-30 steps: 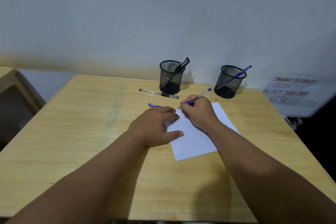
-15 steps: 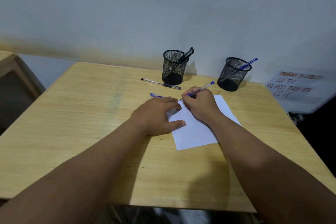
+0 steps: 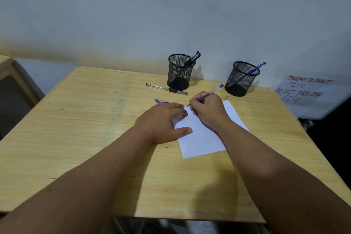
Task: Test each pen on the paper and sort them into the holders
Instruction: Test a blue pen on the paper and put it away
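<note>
My right hand (image 3: pixel 208 111) grips a blue pen (image 3: pixel 212 92), its tip touching the top left corner of the white paper (image 3: pixel 201 137). My left hand (image 3: pixel 161 122) lies flat with spread fingers on the paper's left edge, holding nothing. A blue pen cap (image 3: pixel 160 100) lies just beyond my left fingers. A clear pen with black grip (image 3: pixel 166 89) lies on the table in front of the left mesh holder (image 3: pixel 179 72), which contains black pens. The right mesh holder (image 3: pixel 240 79) contains one blue pen (image 3: pixel 256 68).
The wooden table (image 3: pixel 85 119) stands against a white wall. A handwritten CCTV notice (image 3: pixel 303 89) hangs on the wall to the right. Another wooden piece of furniture (image 3: pixel 11 74) sits at the far left. The table's right edge drops to a dark floor.
The camera has tilted, so the table sits higher and nearer in view. Both hands stay on the paper; the pen tip remains at the paper's top left corner.
</note>
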